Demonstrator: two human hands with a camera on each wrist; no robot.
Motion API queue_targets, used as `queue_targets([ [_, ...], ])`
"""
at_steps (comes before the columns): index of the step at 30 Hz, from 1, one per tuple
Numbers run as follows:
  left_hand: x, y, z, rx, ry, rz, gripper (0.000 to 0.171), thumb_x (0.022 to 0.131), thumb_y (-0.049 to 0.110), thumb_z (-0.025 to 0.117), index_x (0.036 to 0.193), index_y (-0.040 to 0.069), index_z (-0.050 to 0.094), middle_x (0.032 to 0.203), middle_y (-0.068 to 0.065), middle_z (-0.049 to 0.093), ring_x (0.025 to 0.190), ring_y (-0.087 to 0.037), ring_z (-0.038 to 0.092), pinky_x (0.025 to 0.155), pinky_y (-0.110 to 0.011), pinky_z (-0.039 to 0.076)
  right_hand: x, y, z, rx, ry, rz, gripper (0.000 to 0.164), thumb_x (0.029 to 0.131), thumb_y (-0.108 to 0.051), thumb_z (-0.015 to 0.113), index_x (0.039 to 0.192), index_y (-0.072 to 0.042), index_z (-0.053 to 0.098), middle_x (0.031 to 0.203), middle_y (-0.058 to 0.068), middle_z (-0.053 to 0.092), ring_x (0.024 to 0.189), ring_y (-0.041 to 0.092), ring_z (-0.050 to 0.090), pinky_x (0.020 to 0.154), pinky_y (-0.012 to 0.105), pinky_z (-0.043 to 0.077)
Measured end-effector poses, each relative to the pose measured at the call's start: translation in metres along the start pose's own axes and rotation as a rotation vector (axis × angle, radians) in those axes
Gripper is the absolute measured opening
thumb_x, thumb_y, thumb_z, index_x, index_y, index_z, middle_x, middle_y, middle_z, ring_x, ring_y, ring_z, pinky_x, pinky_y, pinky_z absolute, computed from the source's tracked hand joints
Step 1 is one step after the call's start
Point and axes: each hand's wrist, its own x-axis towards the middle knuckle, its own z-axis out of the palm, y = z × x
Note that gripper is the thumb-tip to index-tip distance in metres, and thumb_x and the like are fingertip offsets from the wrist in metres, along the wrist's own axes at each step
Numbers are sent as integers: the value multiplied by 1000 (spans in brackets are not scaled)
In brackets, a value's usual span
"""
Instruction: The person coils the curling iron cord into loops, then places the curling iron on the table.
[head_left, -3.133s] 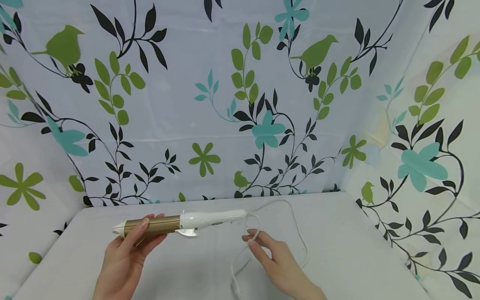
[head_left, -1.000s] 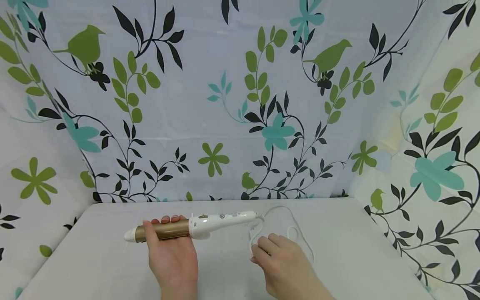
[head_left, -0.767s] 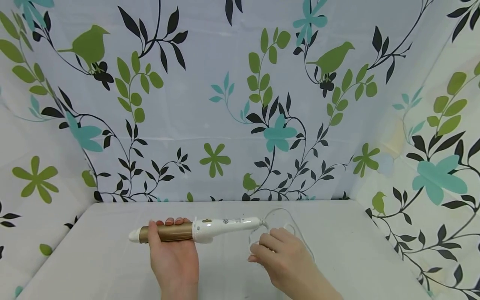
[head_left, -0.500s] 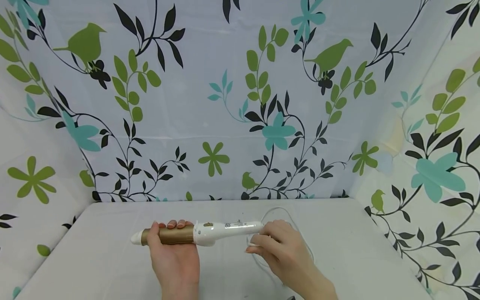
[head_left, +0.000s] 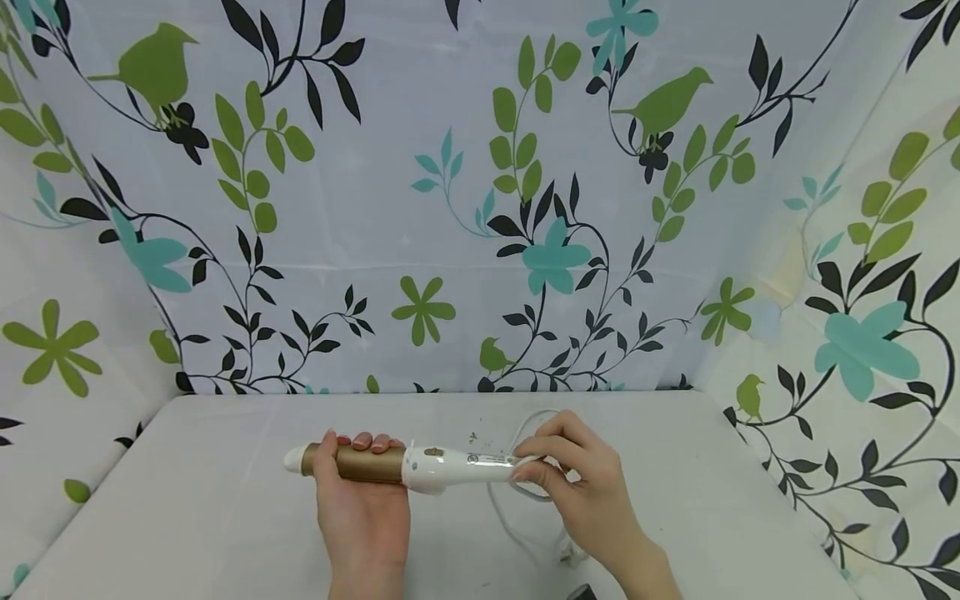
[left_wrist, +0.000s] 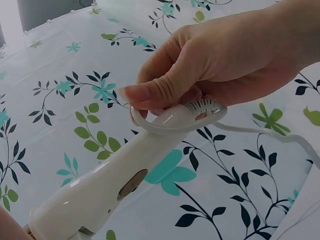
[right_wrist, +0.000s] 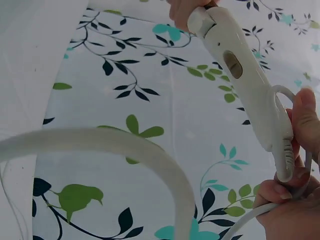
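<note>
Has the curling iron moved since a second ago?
Yes. In the head view, the curling iron has shifted to the right, judged against the central green flower print above it.

Fine print (head_left: 489,459) on the white handle (head_left: 459,471) is illegible.

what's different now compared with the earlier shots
The right hand has moved up and in to the handle's end, where it bends the cord across the curling iron; earliest, it pinched the cord lower and further right. The iron has turned, so its gold button now shows, and shifted slightly right. Unchanged: the left hand holds the gold barrel.
</note>
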Motion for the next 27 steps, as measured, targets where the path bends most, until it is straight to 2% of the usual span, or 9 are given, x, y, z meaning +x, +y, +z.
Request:
queue_targets([
  [5,1,-2,1,-9,8,30,28,93,29,59,103,18,35,79,0,42,72,-16,41,77,-27,41,-5,12,-3,44,-20,133,25,76,6,69,96,-9,69,87,2,55,73,8,48,50,17,41],
  [8,2,-4,1,-19,3,35,26,94,28,58,102,17,36,79,-1,42,72,-17,41,77,-28,42,-6,17,-5,107,-31,247,26,79,11,65,98,-7,70,89,4,56,75,11,50,54,19,47],
  [12,2,-6,1,-8,-2,56,26,94,27,57,103,17,35,80,-1,41,72,-17,41,77,-29,42,-5,23,-8,215,-36,448,17,84,4,63,96,-5,70,90,6,58,82,14,56,63,24,55],
  [15,3,-8,2,11,0,74,27,94,28,57,104,18,34,81,0,40,73,-17,41,78,-29,41,-3,27,-10,284,-27,581,10,85,-4,66,94,-3,70,91,8,61,86,16,58,68,26,56],
  [19,4,-10,3,25,1,83,28,95,28,56,105,18,33,82,0,40,74,-17,40,79,-29,41,-2,32,-11,332,-27,661,12,86,-9,66,95,-2,70,93,9,62,89,18,57,71,27,55],
  [23,6,-12,5,42,3,79,28,95,30,54,107,18,32,82,0,40,75,-16,40,79,-28,40,-3,39,-12,387,-55,675,14,89,-9,62,97,0,69,94,7,62,93,18,55,75,26,54],
  [27,6,-12,6,49,-9,59,31,96,30,52,110,20,26,82,0,40,75,-16,41,79,-27,39,-5,46,-12,502,-70,669,16,92,-6,57,98,5,66,95,6,62,93,16,53,74,23,52],
])
